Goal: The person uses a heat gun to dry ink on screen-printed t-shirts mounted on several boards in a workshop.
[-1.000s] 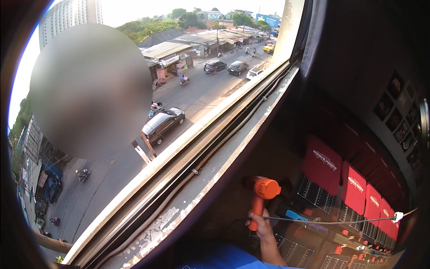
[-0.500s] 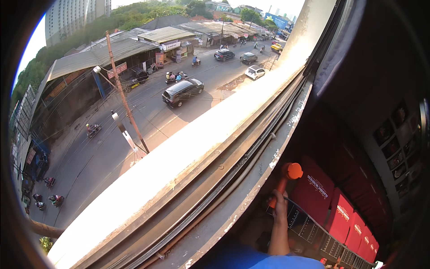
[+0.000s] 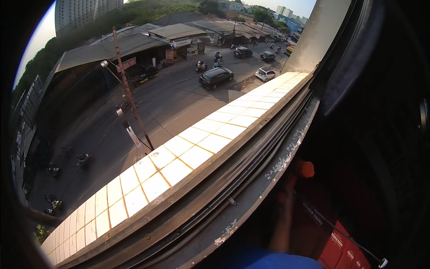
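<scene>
In the shadow at the lower right, my right hand (image 3: 288,193) is closed round the handle of an orange thing with a round end (image 3: 306,169). It has a mallet-like outline, but its exact kind is too dark to tell. My bare forearm rises to it from blue clothing (image 3: 277,261) at the lower edge. Just right of the hand are dark red boxes (image 3: 333,249) with pale print, mostly lost in the dark. The metal window track (image 3: 215,181) runs diagonally to the left of the hand. My left hand does not show.
Beyond the track lies a sunlit ledge of white tiles (image 3: 179,157). Far below, a road carries a dark car (image 3: 217,78), a white car (image 3: 265,73) and several motorbikes. A utility pole (image 3: 127,89) stands outside. A thin cable with a white end (image 3: 383,262) crosses the boxes.
My view has shifted, and the indoor side has turned much darker. Tile lines show on the formerly glaring ledge. The orange thing and my hand appear slightly farther right, still gripped. Traffic has moved.
</scene>
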A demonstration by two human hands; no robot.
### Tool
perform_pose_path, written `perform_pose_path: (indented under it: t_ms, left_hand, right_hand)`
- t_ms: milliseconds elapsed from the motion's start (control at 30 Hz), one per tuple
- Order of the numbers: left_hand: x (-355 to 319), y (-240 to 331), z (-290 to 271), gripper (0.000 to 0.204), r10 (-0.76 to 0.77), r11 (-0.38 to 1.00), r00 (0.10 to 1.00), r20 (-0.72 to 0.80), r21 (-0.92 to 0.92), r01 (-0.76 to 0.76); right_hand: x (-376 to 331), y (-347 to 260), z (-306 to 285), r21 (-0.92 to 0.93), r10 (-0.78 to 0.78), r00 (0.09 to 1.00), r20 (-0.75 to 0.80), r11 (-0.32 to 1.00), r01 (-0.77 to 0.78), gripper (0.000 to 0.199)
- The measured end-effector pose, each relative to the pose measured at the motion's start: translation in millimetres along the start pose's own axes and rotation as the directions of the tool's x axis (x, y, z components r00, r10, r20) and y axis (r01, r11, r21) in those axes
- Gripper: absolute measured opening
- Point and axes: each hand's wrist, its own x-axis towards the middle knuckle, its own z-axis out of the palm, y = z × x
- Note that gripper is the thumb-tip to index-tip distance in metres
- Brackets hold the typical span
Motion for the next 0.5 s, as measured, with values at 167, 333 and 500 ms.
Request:
perform_pose_path:
  t_ms: [167, 333, 500]
  left_hand:
    - [-95, 24, 13, 0.028, -0.166, 0.985, 0.974, -0.156, 0.029, 0.173]
    - [-196, 64, 44, 0.028, -0.303, 0.948, 0.907, -0.292, 0.006, 0.318]
    - [-252, 120, 91, 0.029, -0.365, 0.92, 0.865, -0.344, 0.006, 0.391]
  right_hand:
    - [60, 1, -38, 0.014, 0.102, 0.995, 0.014, 0.995, -0.102, 0.043]
    - [121, -18, -75, -0.464, -0.41, 0.826, 0.387, 0.688, 0.558, 0.04]
    - [172, -38, -109, -0.186, 0.159, 0.986, 0.047, 0.972, -0.147, 0.05]
